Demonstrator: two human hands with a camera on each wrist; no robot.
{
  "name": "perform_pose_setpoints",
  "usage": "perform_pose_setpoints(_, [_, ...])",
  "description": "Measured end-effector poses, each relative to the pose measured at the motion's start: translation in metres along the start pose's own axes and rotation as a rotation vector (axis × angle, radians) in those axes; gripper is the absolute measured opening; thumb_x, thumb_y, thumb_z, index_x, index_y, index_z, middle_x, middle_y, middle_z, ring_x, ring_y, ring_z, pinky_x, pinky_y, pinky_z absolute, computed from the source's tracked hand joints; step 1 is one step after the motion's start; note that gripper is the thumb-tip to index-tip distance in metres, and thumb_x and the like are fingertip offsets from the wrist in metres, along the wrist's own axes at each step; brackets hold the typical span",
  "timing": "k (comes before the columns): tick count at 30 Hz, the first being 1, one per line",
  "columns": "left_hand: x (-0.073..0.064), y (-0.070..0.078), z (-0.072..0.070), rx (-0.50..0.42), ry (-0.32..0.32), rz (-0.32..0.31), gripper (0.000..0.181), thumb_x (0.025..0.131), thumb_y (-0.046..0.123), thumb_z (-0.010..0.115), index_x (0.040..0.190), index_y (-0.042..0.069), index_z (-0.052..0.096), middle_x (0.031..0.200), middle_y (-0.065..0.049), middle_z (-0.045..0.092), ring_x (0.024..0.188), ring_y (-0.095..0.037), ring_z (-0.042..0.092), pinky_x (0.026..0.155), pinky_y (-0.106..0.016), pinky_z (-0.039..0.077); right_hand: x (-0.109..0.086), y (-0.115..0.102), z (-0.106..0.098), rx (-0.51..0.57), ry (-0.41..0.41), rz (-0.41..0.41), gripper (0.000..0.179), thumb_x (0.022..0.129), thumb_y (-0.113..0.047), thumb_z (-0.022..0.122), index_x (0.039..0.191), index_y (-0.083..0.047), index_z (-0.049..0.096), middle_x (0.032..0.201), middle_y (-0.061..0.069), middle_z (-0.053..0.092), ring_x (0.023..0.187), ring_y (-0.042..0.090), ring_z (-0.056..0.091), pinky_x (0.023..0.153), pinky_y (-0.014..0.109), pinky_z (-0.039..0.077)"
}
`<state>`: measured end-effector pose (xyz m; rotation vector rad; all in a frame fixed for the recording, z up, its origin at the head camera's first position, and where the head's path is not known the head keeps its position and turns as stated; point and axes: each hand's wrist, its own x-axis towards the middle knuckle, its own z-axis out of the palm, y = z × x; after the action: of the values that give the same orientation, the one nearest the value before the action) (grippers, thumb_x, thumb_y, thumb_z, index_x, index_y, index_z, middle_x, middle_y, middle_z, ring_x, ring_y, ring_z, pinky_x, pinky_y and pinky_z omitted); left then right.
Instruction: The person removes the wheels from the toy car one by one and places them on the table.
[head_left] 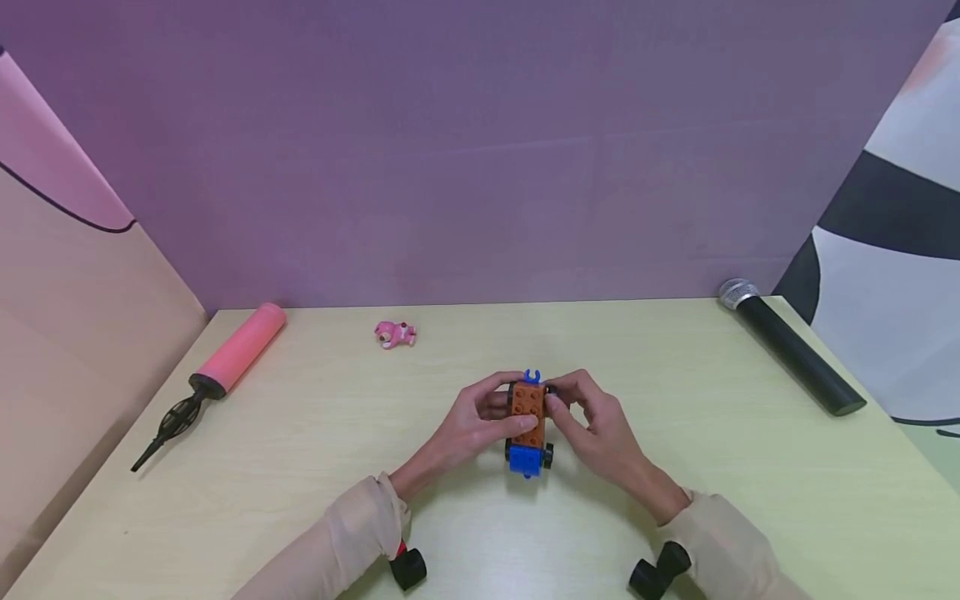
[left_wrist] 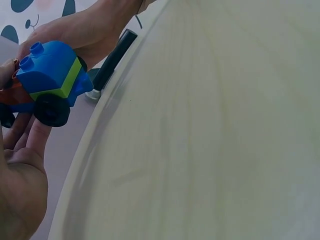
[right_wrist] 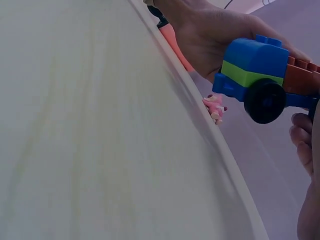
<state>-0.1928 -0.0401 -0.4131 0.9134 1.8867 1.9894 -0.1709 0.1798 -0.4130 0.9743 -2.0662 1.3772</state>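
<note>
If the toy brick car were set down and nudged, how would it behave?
The blue, green and brown plastic brick car would probably roll readily: its black wheels look free. Being clipped bricks, it seems stiff and light, though pieces might separate under the left hand and right hand.

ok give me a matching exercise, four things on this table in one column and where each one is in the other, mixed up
Things:
1. toy truck
2. pink pump
3. microphone
4. pink bear figure

Places:
A. far right edge of the table, lying at an angle
B. far side of the table, left of centre, by the purple backdrop
C. mid-table, held between the left hand and the right hand
D. far left corner, lying with its black nozzle nearest the person

Pairs: 1-C, 2-D, 3-A, 4-B
</note>
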Motion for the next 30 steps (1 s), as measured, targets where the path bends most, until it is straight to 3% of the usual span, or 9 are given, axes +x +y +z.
perform_pose_setpoints(4, [0.0,0.0,-0.001,-0.003,-0.005,-0.016,0.068,0.095,0.041,0.076,0.145,0.002,0.053,0.119,-0.02,0.071,0.103,-0.022,0.071,0.09,-0.039,0.059,0.003,0.0,-0.003,-0.056,0.003,-0.036,0.031,0.09,0.014,0.063,0.117,0.0,0.063,0.089,0.006,0.07,0.075,0.013,0.062,0.061,0.029,0.049])
perform_pose_setpoints(10, [0.0,-0.001,-0.001,0.003,0.017,-0.024,0.067,0.096,0.039,0.076,0.146,0.002,0.052,0.121,-0.021,0.07,0.105,-0.024,0.071,0.091,-0.04,0.058,0.001,0.004,-0.005,-0.013,0.012,-0.022,0.033,0.091,0.013,0.067,0.121,0.002,0.063,0.1,0.01,0.072,0.084,0.014,0.067,0.075,0.021,0.053])
perform_pose_setpoints(15, [-0.001,-0.002,-0.002,0.036,0.059,-0.032,0.062,0.097,0.035,0.074,0.147,0.004,0.052,0.124,-0.019,0.07,0.106,-0.025,0.071,0.092,-0.039,0.058,0.0,0.012,-0.009,-0.072,0.059,-0.051,0.033,0.09,0.009,0.072,0.121,0.003,0.063,0.092,0.007,0.069,0.081,0.013,0.063,0.075,0.019,0.05])
perform_pose_setpoints(19, [-0.002,-0.001,-0.002,0.056,0.082,-0.037,0.06,0.098,0.031,0.073,0.147,0.005,0.052,0.126,-0.019,0.069,0.108,-0.027,0.07,0.093,-0.04,0.057,0.0,0.018,-0.015,-0.15,0.083,-0.079,0.029,0.092,-0.001,0.075,0.119,0.001,0.064,0.085,0.001,0.065,0.078,0.014,0.058,0.071,0.022,0.047])
perform_pose_setpoints(22, [-0.002,-0.001,-0.003,0.06,0.09,-0.037,0.06,0.098,0.032,0.073,0.147,0.004,0.051,0.125,-0.02,0.07,0.108,-0.03,0.07,0.095,-0.041,0.057,0.001,0.02,-0.02,-0.185,0.088,-0.083,0.029,0.099,-0.019,0.073,0.118,0.002,0.065,0.082,-0.001,0.061,0.076,0.014,0.056,0.069,0.022,0.046])
perform_pose_setpoints(27, [-0.003,-0.001,-0.005,0.048,0.098,-0.023,0.063,0.097,0.033,0.074,0.147,0.002,0.051,0.124,-0.022,0.07,0.107,-0.031,0.071,0.095,-0.041,0.057,0.004,0.025,-0.024,-0.256,0.086,-0.059,0.055,0.102,-0.048,0.062,0.114,0.006,0.066,0.081,-0.003,0.059,0.075,0.015,0.055,0.069,0.018,0.046])
perform_pose_setpoints(30, [-0.002,-0.001,-0.005,0.043,0.104,-0.02,0.062,0.097,0.031,0.075,0.146,0.001,0.051,0.123,-0.022,0.07,0.106,-0.029,0.071,0.093,-0.04,0.057,0.004,0.029,-0.026,-0.278,0.075,-0.029,0.057,0.1,-0.048,0.064,0.113,0.007,0.066,0.08,-0.003,0.058,0.075,0.016,0.056,0.07,0.015,0.046])
